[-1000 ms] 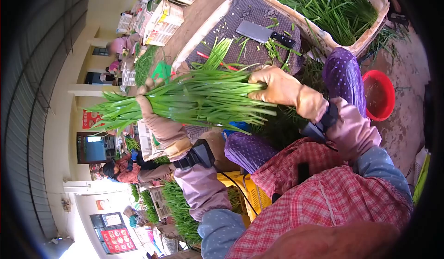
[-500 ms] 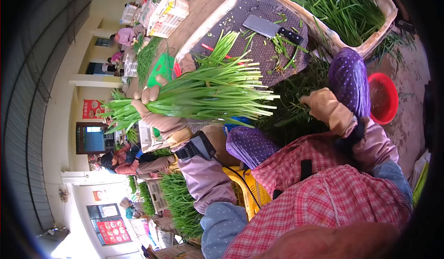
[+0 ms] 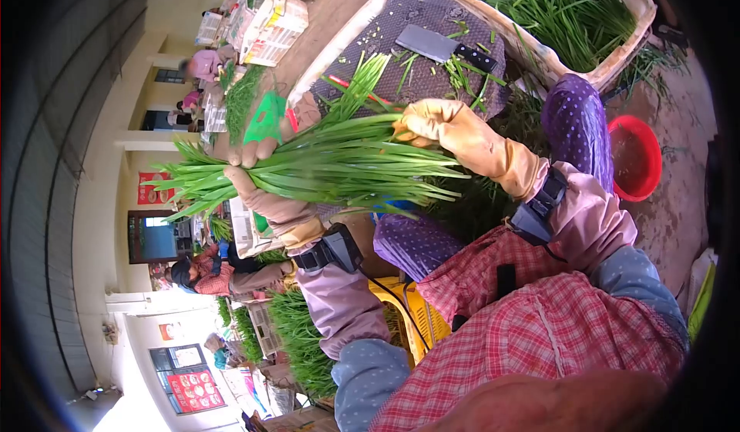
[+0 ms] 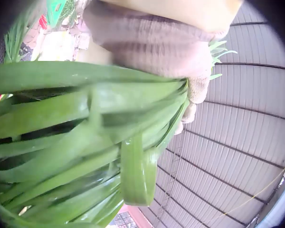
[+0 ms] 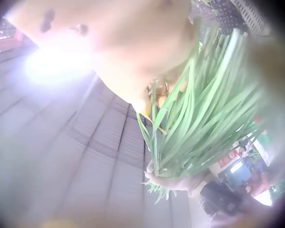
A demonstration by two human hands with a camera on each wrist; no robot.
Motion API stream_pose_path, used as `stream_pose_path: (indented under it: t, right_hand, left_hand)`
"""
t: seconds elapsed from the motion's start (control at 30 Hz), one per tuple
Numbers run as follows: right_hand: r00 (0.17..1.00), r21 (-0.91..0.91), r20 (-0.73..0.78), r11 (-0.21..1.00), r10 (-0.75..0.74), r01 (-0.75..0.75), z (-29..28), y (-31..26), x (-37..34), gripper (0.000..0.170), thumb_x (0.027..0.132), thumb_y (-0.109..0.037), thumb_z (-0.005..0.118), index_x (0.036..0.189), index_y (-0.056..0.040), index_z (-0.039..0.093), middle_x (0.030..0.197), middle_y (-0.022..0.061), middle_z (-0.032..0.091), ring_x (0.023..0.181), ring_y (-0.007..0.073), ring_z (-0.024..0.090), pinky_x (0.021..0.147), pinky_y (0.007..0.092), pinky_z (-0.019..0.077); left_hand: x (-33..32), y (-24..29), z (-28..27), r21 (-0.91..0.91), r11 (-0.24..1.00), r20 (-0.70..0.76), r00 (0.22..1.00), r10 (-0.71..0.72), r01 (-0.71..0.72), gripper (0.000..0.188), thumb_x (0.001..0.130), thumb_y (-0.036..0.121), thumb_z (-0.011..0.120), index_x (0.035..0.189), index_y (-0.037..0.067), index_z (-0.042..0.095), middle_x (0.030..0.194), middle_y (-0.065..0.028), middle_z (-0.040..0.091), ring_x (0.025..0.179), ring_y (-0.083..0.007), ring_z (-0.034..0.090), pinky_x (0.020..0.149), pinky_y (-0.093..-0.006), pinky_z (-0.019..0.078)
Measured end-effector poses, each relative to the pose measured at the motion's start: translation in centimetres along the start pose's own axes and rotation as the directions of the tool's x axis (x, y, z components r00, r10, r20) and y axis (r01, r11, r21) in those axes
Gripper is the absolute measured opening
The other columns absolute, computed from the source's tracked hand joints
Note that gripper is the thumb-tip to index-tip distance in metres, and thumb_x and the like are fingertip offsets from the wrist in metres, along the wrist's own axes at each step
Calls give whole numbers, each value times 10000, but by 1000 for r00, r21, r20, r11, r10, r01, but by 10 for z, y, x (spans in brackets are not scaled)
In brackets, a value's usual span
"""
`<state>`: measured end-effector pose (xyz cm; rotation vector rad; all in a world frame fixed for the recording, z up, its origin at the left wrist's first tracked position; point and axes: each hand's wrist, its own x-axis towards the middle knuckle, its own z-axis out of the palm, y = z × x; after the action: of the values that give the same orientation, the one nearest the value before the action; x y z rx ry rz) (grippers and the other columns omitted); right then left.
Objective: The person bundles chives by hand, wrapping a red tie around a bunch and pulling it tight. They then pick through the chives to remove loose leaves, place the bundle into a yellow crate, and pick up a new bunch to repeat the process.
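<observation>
My gloved left hand grips a thick bunch of garlic chives around its leafy part, with the leaf tips spreading out beyond the fingers. In the left wrist view the broad leaves fan out from under the glove, one of them bent into a loop. At the pale stem end, my gloved right hand has curled fingers pinching the upper edge of the bunch. A thin yellowish strand shows beside those fingers in the right wrist view.
A cleaver lies on the dark padded board ahead, among cut scraps and a few chives. Farther right stand a foam box of chives and a red basin. A yellow crate sits beside my legs.
The right hand was at the stem ends, drew back toward the knee, and has now returned to the bunch's upper edge. The left hand keeps its grip.
</observation>
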<state>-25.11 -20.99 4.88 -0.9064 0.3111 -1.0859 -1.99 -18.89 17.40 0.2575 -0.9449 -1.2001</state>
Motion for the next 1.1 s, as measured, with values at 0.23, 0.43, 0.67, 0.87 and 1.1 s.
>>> stream_pose_path:
  t: [0.23,0.43,0.67,0.87,1.1]
  right_hand:
    - [998,119,37,992,-48,43,-23,4,-15,328,949,-339,582,1039,-26,618,738,-24,544,690,77,518,668,243,449]
    - [979,-634,-86,747,185,-197,-111,39,-70,139,853,-193,645,924,-74,666,726,26,608,662,131,591,595,313,482]
    - [989,-994,74,75,-130,84,-73,2,-67,212,859,-221,615,992,-59,653,888,147,676,838,334,648,754,437,504]
    - [967,-949,182,224,-179,221,-7,24,-2,536,935,-479,474,1137,0,605,979,229,649,961,399,609,867,463,460]
    - [980,-863,191,485,54,142,-11,29,-1,540,921,-515,506,1049,-18,674,929,236,663,953,416,609,845,447,475]
  left_hand:
    - [-8,1,-13,124,992,-24,1000,12,-9,203,917,328,611,960,151,522,1046,18,584,961,-203,601,1060,-581,341]
    - [-13,26,-24,54,997,1,998,60,-60,204,913,328,617,963,153,525,1015,48,590,944,-146,593,1084,-543,341]
    - [-18,55,-40,61,993,214,970,-111,100,246,945,449,532,1002,216,586,921,56,588,1016,-187,549,949,-630,382]
    - [-20,47,-21,-31,997,122,990,69,-66,203,927,412,583,931,211,552,868,101,536,793,-139,471,852,-460,434]
    - [-27,33,14,-136,988,289,957,-28,70,304,966,519,439,912,224,490,873,90,474,849,-169,439,895,-476,380]
